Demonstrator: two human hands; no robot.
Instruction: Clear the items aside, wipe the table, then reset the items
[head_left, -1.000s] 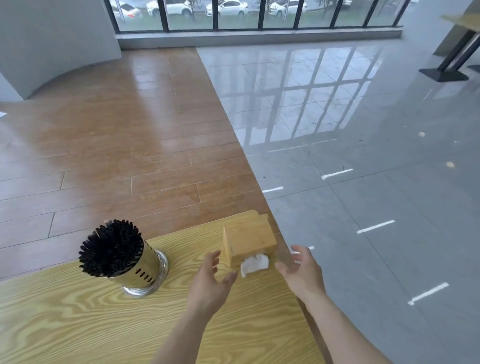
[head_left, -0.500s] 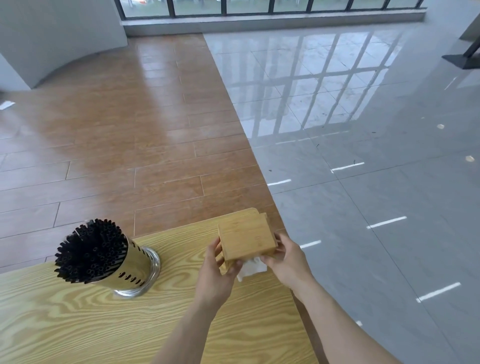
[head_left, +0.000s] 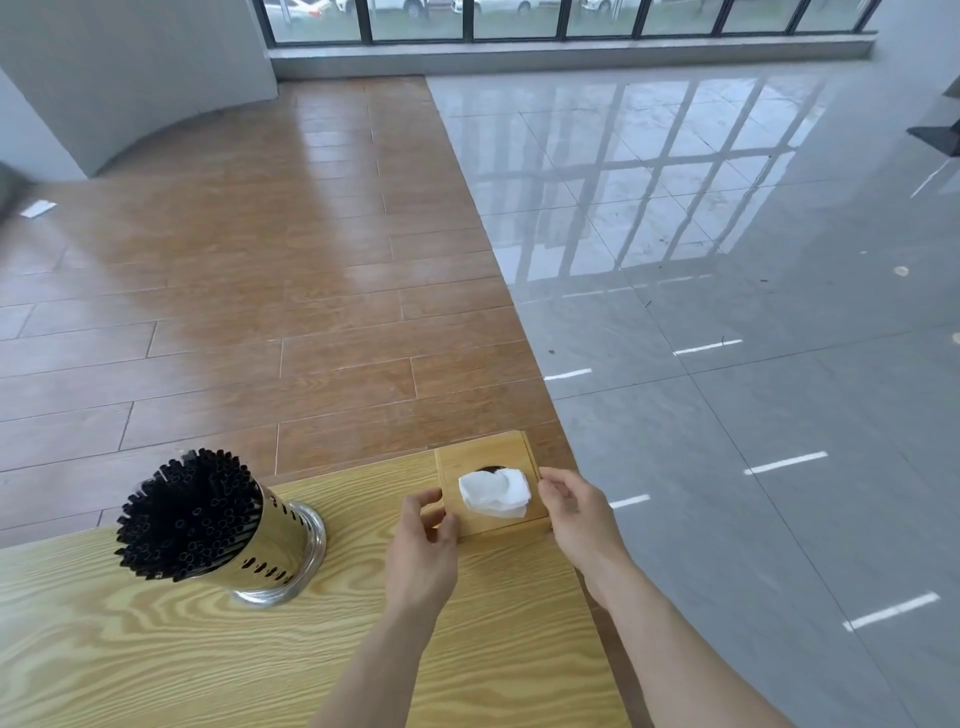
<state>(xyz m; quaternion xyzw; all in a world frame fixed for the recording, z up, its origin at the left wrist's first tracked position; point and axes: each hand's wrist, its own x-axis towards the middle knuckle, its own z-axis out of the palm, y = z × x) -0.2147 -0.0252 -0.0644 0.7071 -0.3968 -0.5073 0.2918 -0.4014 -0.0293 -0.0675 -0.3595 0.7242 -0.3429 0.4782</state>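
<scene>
My left hand (head_left: 423, 551) and my right hand (head_left: 576, 514) are on either side of the square bamboo tissue box (head_left: 491, 486), which sits flat on the far right corner of the light wood-grain tabletop (head_left: 156, 665). My left fingers (head_left: 415, 506) curl against the box's near left edge, with the thumb at its left side. My right fingertips (head_left: 550, 480) touch its right edge, the thumb bent in beside them. Both hands are loosely closed on the box, one at each side, pinching it between them rather than wrapping it.

The box lies with its opening facing up. A crumpled white tissue (head_left: 493, 493) sticks out of the dark round hole in the top and spreads over most of the lid. The box's far edge is close to the tabletop's far edge, and its right side is near the tabletop's right edge.

To the left, well apart from the box, stands a perforated shiny metal cylinder (head_left: 280, 556) packed full of black drinking straws (head_left: 189, 514). It rests on a round metal base. Its straws fan out at the top and lean toward me and to the left.

Beyond the tabletop is brown plank floor (head_left: 234, 312) on the left and glossy grey tile floor (head_left: 727, 364) on the right.
</scene>
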